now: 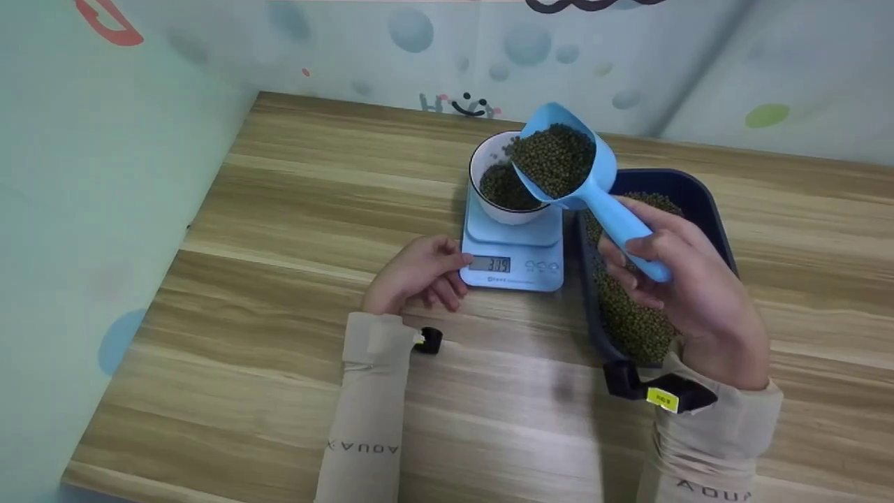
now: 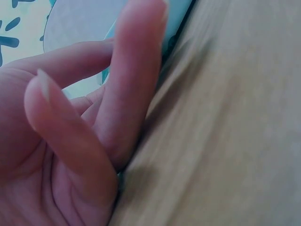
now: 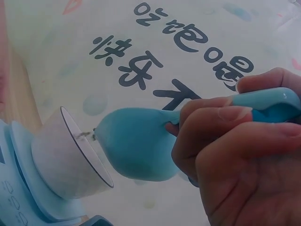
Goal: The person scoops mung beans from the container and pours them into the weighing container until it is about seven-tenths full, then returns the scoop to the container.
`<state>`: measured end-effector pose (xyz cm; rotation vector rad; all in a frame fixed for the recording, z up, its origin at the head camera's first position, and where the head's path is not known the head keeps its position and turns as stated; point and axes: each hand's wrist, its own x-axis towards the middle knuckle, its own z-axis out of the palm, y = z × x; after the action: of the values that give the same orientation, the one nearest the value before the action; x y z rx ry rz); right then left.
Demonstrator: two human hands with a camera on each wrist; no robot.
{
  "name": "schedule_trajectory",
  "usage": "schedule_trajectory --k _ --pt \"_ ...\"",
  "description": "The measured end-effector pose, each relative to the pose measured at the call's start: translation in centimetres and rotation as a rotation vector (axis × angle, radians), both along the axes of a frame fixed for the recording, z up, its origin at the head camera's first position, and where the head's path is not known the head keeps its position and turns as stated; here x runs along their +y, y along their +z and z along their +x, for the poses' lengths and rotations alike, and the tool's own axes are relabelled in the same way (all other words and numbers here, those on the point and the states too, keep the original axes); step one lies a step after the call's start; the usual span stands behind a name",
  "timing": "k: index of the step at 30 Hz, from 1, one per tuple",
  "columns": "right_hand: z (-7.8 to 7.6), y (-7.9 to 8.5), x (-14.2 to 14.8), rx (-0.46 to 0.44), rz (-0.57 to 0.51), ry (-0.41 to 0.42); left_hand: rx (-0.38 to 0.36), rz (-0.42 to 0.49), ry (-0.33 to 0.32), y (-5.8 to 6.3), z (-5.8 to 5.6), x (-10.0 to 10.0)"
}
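Observation:
My right hand (image 1: 698,286) grips the handle of a light blue scoop (image 1: 604,164) heaped with small brown pellets (image 1: 555,161). The scoop tilts over the rim of a white bowl (image 1: 513,216), and in the right wrist view a few pellets (image 3: 87,135) drop from its lip into the bowl. More pellets lie inside the bowl, which stands on a light blue kitchen scale (image 1: 513,279); its display seems to read 305 or 30.5. My left hand (image 1: 422,269) rests at the scale's left edge with loosely bent fingers, its thumb touching the corner by the display.
Right of the scale, partly beneath my right hand, stands a dark blue tub (image 1: 712,209) of the same pellets. Behind the wooden table (image 1: 314,181) is a patterned wall (image 1: 349,49); another wall closes off the left. Black wrist mounts (image 1: 625,381) sit at both sleeves.

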<state>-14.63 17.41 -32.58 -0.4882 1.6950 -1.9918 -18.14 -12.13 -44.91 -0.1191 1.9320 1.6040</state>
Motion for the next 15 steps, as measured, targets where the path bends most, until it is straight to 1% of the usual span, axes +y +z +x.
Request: schedule_trajectory --k 8,15 --pt "0.08 0.0 -0.14 0.043 0.039 0.004 0.008 0.001 0.003 0.03 0.15 -0.11" --pt "0.15 0.18 -0.19 0.032 0.051 -0.019 0.011 -0.001 0.005 0.07 0.07 -0.02"
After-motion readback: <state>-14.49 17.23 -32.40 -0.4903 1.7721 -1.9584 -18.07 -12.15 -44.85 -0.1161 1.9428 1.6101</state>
